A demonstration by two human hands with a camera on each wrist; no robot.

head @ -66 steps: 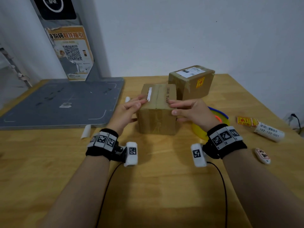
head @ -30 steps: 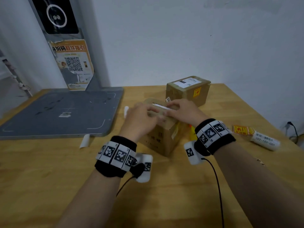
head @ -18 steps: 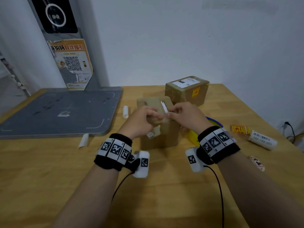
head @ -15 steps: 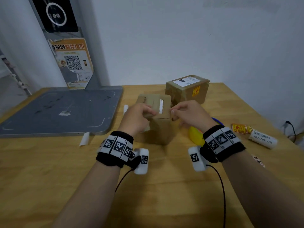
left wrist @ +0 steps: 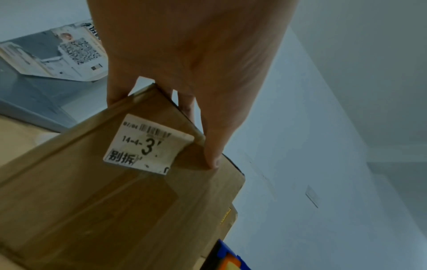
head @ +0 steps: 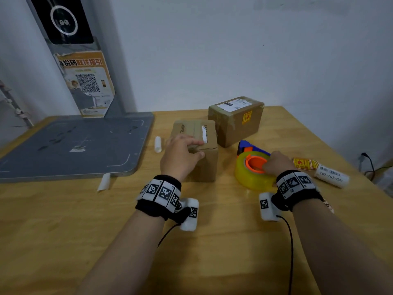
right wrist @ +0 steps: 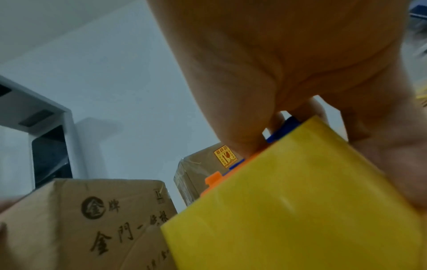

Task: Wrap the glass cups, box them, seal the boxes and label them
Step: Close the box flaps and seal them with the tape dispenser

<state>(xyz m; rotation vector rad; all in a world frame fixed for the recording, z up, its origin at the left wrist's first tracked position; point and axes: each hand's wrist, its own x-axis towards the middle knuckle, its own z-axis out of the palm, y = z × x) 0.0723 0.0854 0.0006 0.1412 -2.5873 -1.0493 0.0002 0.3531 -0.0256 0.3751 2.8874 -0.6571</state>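
A small brown cardboard box [head: 204,167] stands mid-table, flaps closed, with a white strip on top. My left hand [head: 182,154] grips its near top edge, fingers over the top and thumb on the side. The left wrist view shows the thumb of that hand [left wrist: 189,64] pressing the box [left wrist: 92,201] beside a white barcode sticker [left wrist: 148,144]. My right hand [head: 274,163] grips the yellow tape dispenser [head: 248,177] with its orange core and blue handle, right of the box. In the right wrist view the hand [right wrist: 277,54] clasps the yellow roll [right wrist: 289,201]. No glass cups show.
A second box [head: 236,122], taped and labelled, stands behind. A grey mat [head: 70,145] covers the left of the wooden table. A white label roll [head: 331,177] and red-yellow stickers [head: 304,163] lie at the right. Two white paper scraps [head: 157,144] [head: 104,182] lie by the mat.
Both hands were turning the small box. My right hand has now left it and moved right onto the tape dispenser, while my left hand stays on the box.
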